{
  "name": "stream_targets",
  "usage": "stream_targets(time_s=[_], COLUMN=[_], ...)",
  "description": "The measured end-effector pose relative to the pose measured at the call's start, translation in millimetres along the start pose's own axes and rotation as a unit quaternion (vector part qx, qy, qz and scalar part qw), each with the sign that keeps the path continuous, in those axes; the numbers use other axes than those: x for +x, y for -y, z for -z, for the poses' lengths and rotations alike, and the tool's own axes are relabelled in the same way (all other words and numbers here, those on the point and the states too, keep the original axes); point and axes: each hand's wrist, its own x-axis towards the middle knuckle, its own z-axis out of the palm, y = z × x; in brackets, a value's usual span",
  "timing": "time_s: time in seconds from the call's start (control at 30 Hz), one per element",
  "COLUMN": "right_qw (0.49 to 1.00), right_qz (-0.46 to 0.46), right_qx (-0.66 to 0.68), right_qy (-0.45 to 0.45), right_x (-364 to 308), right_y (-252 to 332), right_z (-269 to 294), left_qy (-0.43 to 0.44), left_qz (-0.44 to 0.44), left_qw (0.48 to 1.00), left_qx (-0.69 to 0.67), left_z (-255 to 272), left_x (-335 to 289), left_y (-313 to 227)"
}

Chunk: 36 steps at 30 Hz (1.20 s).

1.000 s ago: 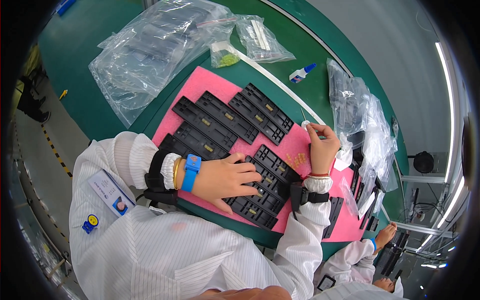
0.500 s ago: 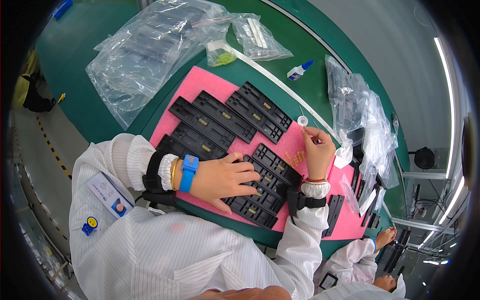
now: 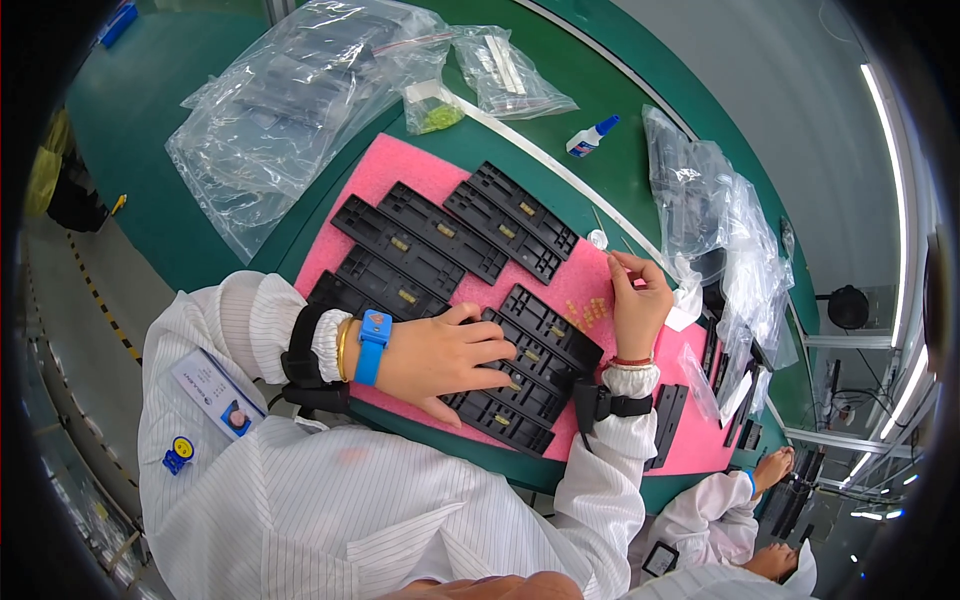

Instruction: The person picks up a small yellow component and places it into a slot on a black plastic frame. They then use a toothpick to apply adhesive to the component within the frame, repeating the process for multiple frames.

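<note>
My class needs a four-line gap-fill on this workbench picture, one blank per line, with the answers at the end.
1. The black parts lie on a mat coloured ____.
2. The strap nearest the left grip is ____.
3. The small yellow pieces directly on the mat are nearer the ____ grip.
4. The blue-capped bottle is on a table coloured ____.

Missing words: pink; blue; right; green.
</note>
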Motion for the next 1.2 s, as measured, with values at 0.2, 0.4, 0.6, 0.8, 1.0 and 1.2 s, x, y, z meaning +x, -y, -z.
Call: stream_targets(time_s=[0.2, 0.4, 0.6, 0.8, 1.0, 1.2], right_qw=[0.997, 0.998, 0.995, 0.994, 0.994, 0.995], right_qz=[-0.059, -0.030, 0.006, -0.019, -0.009, -0.007], right_qx=[0.050, -0.034, -0.079, -0.085, -0.091, -0.089], right_qy=[-0.012, -0.045, -0.060, -0.061, -0.057, -0.046], right_x=[14, 15, 15, 16, 17, 17], right_y=[2, -9, -13, -5, -7, -6], right_z=[-6, -17, -17, -17, -18, -19], left_qy=[0.002, 0.004, 0.007, 0.009, 0.018, 0.035], left_qz=[0.000, 0.001, 0.003, 0.001, 0.004, 0.009], left_qw=[1.000, 1.000, 1.000, 1.000, 1.000, 0.999], left_qx=[0.002, -0.007, -0.013, -0.007, -0.009, -0.007], left_z=[-1, 0, 1, 2, 6, 7], left_x=[-1, 0, 1, 2, 3, 2], left_y=[1, 1, 0, 0, -2, -2])
